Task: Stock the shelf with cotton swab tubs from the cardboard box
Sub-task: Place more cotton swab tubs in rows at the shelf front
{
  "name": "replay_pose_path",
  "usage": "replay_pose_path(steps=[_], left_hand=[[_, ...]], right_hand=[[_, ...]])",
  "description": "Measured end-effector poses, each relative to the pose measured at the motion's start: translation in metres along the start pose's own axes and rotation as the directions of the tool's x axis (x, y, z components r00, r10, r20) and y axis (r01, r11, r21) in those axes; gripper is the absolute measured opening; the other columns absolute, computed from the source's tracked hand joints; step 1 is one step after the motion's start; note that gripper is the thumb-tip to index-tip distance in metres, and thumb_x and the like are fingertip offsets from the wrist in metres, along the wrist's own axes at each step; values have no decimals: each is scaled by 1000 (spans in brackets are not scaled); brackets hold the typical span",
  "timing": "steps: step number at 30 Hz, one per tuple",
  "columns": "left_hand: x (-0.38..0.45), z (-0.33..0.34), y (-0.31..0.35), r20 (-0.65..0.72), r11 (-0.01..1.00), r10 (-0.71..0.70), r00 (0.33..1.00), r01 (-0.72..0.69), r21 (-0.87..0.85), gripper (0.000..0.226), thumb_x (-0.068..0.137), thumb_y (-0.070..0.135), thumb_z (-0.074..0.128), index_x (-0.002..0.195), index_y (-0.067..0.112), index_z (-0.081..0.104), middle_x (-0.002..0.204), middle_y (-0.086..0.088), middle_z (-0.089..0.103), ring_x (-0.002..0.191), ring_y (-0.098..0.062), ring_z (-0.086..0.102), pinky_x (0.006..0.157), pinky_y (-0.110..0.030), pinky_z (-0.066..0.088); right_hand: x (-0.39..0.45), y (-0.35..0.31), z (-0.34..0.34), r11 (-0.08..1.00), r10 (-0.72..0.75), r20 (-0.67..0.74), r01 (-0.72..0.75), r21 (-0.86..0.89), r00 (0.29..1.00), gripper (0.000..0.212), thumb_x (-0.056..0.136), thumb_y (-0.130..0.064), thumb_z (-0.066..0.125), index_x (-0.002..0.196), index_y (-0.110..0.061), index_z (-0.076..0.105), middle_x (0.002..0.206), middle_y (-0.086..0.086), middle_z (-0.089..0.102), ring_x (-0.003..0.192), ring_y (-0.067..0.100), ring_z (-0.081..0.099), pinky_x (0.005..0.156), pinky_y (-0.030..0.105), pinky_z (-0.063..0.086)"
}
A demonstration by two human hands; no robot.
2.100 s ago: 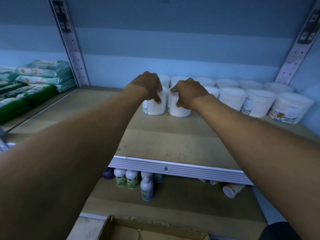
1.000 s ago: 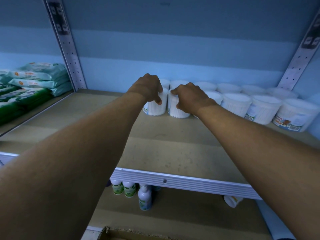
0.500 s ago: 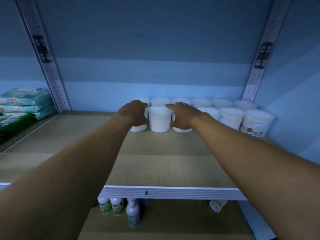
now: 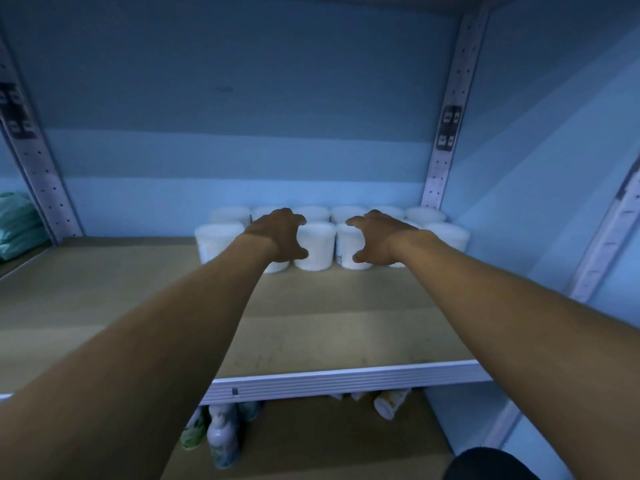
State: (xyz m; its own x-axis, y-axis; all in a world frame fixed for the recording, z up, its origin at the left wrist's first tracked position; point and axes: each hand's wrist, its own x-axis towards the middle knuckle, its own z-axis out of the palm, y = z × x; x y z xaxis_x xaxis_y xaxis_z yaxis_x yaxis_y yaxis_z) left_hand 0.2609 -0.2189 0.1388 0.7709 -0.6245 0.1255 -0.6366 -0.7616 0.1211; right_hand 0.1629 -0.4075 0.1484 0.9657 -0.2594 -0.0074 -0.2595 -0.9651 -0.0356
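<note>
White cotton swab tubs (image 4: 216, 242) stand in two rows at the back right of the wooden shelf (image 4: 311, 323). Both my arms reach in over the board. My left hand (image 4: 277, 237) hovers in front of a front-row tub, fingers spread and bent, thumb close to the middle tub (image 4: 317, 251). My right hand (image 4: 375, 239) is spread the same way, thumb beside another front tub (image 4: 346, 252). Neither hand grips a tub. The cardboard box is out of view.
Blue back wall and perforated metal uprights (image 4: 446, 133) frame the bay. Green packs (image 4: 17, 223) lie in the neighbouring bay on the left. Bottles (image 4: 221, 434) stand on the lower shelf beneath the white front rail (image 4: 346, 382).
Both hands have let go of the tubs they set down and spread apart. The camera has tilted up, so the box has left the view.
</note>
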Motion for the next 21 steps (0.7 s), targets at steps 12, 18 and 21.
replay_pose_path(steps=[12, 18, 21], left_hand=[[16, 16, 74, 6, 982, 177, 984, -176, -69, 74, 85, 46, 68, 150, 32, 37, 154, 2, 35, 141, -20, 35, 107, -34, 35], [22, 15, 98, -9, 963, 256, 967, -256, -83, 68, 83, 44, 66, 146, 33, 42, 148, 4, 42, 134, -21, 43, 98, -32, 41], [30, 20, 105, -8, 954, 289, 957, -288, -78, 69, 82, 45, 67, 145, 32, 43, 144, 3, 44, 133, -21, 44, 94, -31, 41]], right_hand=[[-32, 71, 0, 994, 110, -21, -111, -25, 994, 80, 88, -43, 68, 154, -29, 26, 153, 5, 33, 133, 30, 46, 101, 36, 43], [-37, 104, -2, 987, 157, -19, -157, -21, 987, 84, 86, -44, 70, 155, -30, 25, 156, 4, 29, 138, 29, 41, 109, 42, 40], [-34, 119, 2, 984, 180, -24, -180, -13, 983, 83, 85, -46, 69, 154, -32, 25, 155, 4, 30, 136, 29, 42, 107, 42, 42]])
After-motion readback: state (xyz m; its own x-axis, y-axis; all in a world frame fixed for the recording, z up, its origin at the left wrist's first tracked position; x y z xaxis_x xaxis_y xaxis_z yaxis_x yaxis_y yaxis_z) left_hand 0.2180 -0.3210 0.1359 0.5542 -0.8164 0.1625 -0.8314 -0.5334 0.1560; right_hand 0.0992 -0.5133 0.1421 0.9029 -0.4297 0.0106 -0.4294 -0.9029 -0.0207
